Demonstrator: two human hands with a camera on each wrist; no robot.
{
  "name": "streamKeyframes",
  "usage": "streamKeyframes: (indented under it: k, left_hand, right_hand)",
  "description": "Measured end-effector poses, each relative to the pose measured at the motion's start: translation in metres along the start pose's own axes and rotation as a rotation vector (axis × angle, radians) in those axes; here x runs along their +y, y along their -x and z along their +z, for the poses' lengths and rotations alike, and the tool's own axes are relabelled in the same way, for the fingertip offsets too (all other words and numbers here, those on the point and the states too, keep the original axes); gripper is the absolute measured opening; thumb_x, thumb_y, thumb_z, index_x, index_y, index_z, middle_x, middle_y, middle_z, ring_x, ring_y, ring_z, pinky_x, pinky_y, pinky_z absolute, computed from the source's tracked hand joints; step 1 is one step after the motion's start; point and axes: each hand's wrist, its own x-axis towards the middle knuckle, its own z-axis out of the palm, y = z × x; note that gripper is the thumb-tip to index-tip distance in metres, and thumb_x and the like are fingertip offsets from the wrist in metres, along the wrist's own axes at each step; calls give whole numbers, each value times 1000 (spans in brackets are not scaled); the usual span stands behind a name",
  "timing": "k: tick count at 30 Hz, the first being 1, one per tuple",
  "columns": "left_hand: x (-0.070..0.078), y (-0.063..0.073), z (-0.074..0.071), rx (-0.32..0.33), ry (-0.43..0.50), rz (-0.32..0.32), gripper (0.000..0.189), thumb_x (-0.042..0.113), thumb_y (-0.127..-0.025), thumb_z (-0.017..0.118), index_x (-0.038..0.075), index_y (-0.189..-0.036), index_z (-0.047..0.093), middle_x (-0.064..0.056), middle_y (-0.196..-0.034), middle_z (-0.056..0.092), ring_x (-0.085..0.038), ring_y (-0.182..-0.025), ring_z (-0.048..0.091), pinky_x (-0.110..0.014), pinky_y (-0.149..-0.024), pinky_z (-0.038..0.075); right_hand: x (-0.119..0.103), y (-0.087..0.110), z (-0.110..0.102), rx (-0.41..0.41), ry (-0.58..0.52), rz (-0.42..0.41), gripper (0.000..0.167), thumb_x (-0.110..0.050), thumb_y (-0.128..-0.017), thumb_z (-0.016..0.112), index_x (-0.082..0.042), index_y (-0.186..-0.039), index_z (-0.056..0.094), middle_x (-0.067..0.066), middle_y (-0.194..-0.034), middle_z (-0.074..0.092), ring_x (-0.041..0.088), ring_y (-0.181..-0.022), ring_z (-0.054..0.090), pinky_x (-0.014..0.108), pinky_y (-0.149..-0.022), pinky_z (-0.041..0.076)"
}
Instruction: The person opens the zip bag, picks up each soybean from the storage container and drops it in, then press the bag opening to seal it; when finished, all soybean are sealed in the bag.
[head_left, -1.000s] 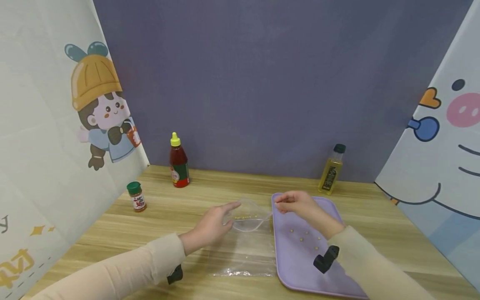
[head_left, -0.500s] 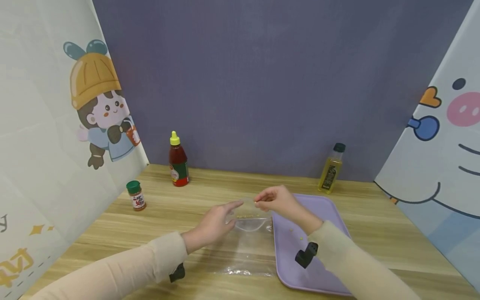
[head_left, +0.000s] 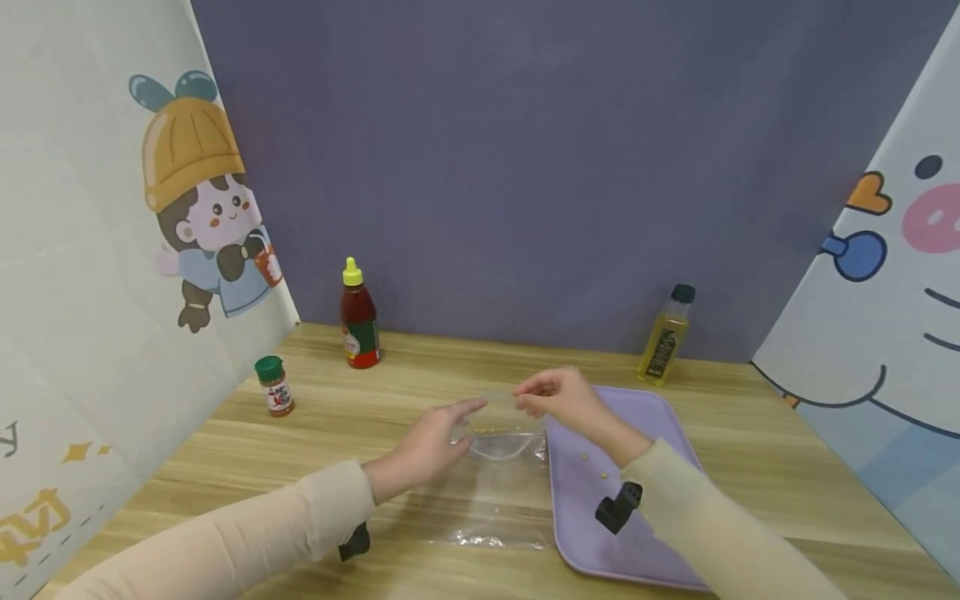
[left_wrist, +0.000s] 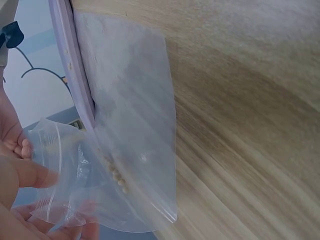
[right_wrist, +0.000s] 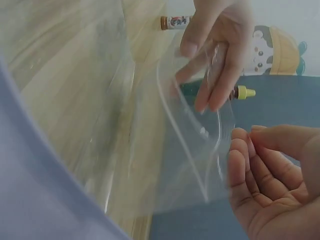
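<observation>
With left hand (head_left: 431, 440), gripping clear zip bag (head_left: 498, 492) at left side of mouth, thumb opposed to fingers; in left wrist view, seeing those fingers mainly through plastic, so unable to tell whether inside or behind. With right hand (head_left: 566, 404), poised at right side of mouth, curled, with thumb close to fingertips; unable to see between the tips, so cannot tell whether pinching plastic, a bean or nothing

Found zip bag spread low on table (head_left: 442, 367) at near end, raised at mouth, just beside purple tray (head_left: 581, 517); outline hard to trace against wood grain. Inside, can make out row of beans (left_wrist: 117, 175), softened by film, not reliably countable

On tray, can see two loose beans (head_left: 585, 457); further right, surface partly hidden under right sleeve (head_left: 720, 508)

Behind, noted upright: sauce bottle (head_left: 360, 327), spice jar (head_left: 276, 388), oil bottle (head_left: 664, 337); jar label too small to read. In right wrist view, sauce bottle partly covered by left hand and bag, jar cut off at top by same hand
</observation>
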Motion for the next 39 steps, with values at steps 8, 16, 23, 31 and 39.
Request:
streamKeyframes:
  k: [8,16,23,31,39]
  left_hand:
    - [-2,1,-2,4,14,3,59,1,-85,65,8,-141,48,-16,-138,55,-29,-99,66,-21,-52,48]
    - [-3,1,-2,3,1,5,60,1,-85,65,9,-142,48,-14,-140,54,-27,-92,66,-21,-58,48]
    - [-1,0,-1,-1,-11,2,59,1,-84,66,9,-141,49,-15,-139,55,-11,-60,55,-21,-59,48]
    - [0,1,-1,-10,-11,-6,60,1,-84,66,10,-141,49,-15,-140,54,-3,-46,39,-21,-58,48]
    - [-1,0,0,-7,-15,-5,59,2,-85,66,10,-141,49,-16,-138,56,-4,-45,38,-22,-61,48]
  right_hand:
    - [20,14,-22,53,24,54,25,-12,-87,70,8,-103,69,11,-86,73,13,-71,64,30,-68,57]
    - [46,26,-47,-49,176,87,26,-14,-87,70,6,-104,69,13,-96,73,18,-84,67,32,-74,56]
    - [68,32,-59,-213,213,63,23,-4,-84,71,11,-101,67,21,-96,72,13,-83,65,22,-71,53]
    - [84,32,-56,-208,241,177,21,-8,-77,78,5,-91,69,7,-82,71,10,-71,57,23,-59,46]
    - [88,32,-54,-200,264,190,22,-10,-73,82,3,-87,70,3,-76,69,11,-68,55,23,-57,44]
